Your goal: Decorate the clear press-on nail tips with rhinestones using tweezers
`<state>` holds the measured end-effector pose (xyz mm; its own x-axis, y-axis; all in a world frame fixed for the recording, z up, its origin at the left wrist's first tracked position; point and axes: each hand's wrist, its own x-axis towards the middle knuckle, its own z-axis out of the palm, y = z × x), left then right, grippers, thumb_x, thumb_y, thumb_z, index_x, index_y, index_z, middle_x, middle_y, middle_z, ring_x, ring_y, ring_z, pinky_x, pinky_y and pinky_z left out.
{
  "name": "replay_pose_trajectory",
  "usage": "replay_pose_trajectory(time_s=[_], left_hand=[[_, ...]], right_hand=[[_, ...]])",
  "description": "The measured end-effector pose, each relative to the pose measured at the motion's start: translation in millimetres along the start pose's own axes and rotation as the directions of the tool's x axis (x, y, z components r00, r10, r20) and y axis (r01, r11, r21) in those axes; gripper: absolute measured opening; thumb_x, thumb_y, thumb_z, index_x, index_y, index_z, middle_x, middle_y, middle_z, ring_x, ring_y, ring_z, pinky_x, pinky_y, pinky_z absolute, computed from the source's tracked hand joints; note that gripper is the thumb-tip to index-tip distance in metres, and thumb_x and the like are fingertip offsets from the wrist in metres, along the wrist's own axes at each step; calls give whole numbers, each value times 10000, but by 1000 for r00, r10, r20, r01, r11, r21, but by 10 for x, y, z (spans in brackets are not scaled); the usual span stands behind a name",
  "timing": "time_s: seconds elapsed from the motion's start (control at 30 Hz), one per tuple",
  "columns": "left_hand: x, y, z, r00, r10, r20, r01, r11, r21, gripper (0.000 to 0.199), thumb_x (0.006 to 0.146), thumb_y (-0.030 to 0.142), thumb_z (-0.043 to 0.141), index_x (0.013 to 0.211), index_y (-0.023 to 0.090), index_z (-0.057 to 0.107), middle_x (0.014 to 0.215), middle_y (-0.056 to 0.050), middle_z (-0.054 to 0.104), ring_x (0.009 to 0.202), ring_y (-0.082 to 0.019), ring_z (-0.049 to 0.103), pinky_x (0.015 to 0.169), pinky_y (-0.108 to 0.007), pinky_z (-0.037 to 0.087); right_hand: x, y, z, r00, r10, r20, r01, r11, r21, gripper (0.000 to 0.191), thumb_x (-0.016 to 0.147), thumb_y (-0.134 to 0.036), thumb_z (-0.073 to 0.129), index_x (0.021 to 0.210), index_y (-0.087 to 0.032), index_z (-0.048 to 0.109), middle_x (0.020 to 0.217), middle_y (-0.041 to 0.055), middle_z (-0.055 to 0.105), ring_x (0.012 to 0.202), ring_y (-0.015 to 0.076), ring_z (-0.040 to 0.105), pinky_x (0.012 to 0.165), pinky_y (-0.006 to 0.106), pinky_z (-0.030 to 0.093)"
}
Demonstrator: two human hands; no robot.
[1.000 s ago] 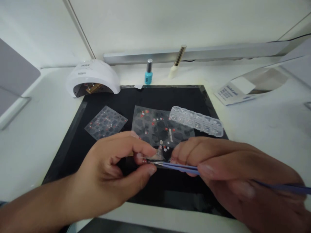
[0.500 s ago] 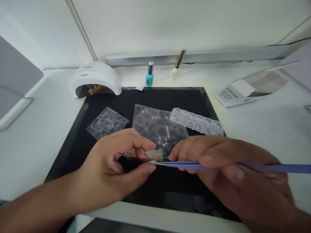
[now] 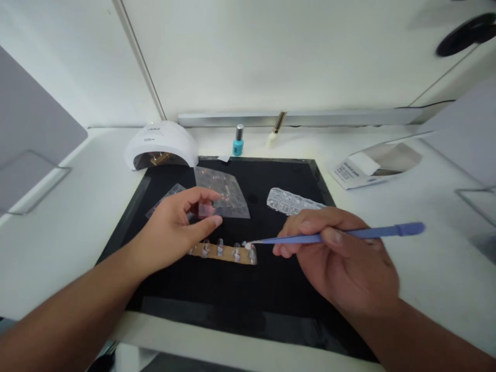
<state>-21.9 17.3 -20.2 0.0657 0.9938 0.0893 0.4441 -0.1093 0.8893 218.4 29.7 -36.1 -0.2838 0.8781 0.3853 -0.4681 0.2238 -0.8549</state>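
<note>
Blue tweezers (image 3: 349, 235) are gripped in my right hand (image 3: 341, 258), a small white and red piece at their tip. That tip is over the right end of a tan strip (image 3: 228, 253), which carries several clear nail tips. Between the thumb and fingers of my left hand (image 3: 174, 227) is the near corner of a clear sticker sheet (image 3: 227, 191) with small red designs, its edge raised. A second sticker sheet (image 3: 170, 192) lies partly under my left hand. The clear compartment case (image 3: 287, 200) sits just beyond my right hand.
On the black mat (image 3: 209, 289) the sheets, strip and case lie. Behind it stand a white nail lamp (image 3: 163, 144), a turquoise polish bottle (image 3: 238, 142) and a gold-capped bottle (image 3: 276, 132). An opened white box (image 3: 356, 170) is at the right.
My left hand has moved back from the tweezer tip and now holds the larger sheet, which has shifted left. The tweezers have moved to the strip, which is now in plain view. The camera view has shifted.
</note>
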Motion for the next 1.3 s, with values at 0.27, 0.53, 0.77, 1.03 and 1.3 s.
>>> replay_pose_trajectory(time_s=[0.27, 0.53, 0.77, 1.03, 1.3], left_hand=[[139, -18, -252, 999, -2, -47, 23, 895, 445, 366, 921, 431, 554, 1215, 218, 602, 601, 59, 505, 560, -150, 509, 554, -271, 365], [-95, 197, 32, 880, 426, 211, -443, 895, 42, 95, 825, 118, 562, 876, 184, 608, 864, -18, 545, 807, -162, 521, 731, -286, 415], [-81, 148, 98, 896, 360, 259, -375, 927, 9, 107, 815, 72, 545, 830, 171, 585, 867, -24, 536, 870, -183, 510, 827, -332, 379], [-75, 189, 141, 941, 245, 232, -200, 959, -199, 102, 791, 88, 577, 755, 184, 579, 813, -6, 533, 857, -187, 484, 817, -333, 349], [-19, 70, 195, 982, 157, 102, -90, 875, -476, 107, 807, 242, 625, 865, 191, 699, 839, -19, 601, 744, -153, 516, 703, -289, 416]], right_hand=[[110, 43, -40, 990, 113, -89, -115, 993, -18, 152, 831, -238, 653, 774, -191, 786, 589, 33, 686, 483, 143, 624, 453, 245, 494], [94, 37, 33, 996, 74, -46, -77, 995, -63, 138, 798, -310, 733, 759, -194, 798, 604, 36, 689, 484, 147, 613, 419, 257, 467], [86, 59, 11, 999, 43, -10, -44, 996, -76, 145, 824, -312, 713, 785, -205, 803, 650, 40, 681, 523, 150, 614, 424, 255, 468], [101, 16, 30, 1000, 11, 9, -10, 996, -91, 179, 844, -335, 698, 790, -191, 789, 618, 42, 657, 510, 159, 596, 475, 285, 469], [110, -10, -46, 999, -27, -39, 26, 999, -19, 175, 865, -347, 666, 841, -214, 778, 661, 35, 665, 517, 173, 632, 494, 293, 497]])
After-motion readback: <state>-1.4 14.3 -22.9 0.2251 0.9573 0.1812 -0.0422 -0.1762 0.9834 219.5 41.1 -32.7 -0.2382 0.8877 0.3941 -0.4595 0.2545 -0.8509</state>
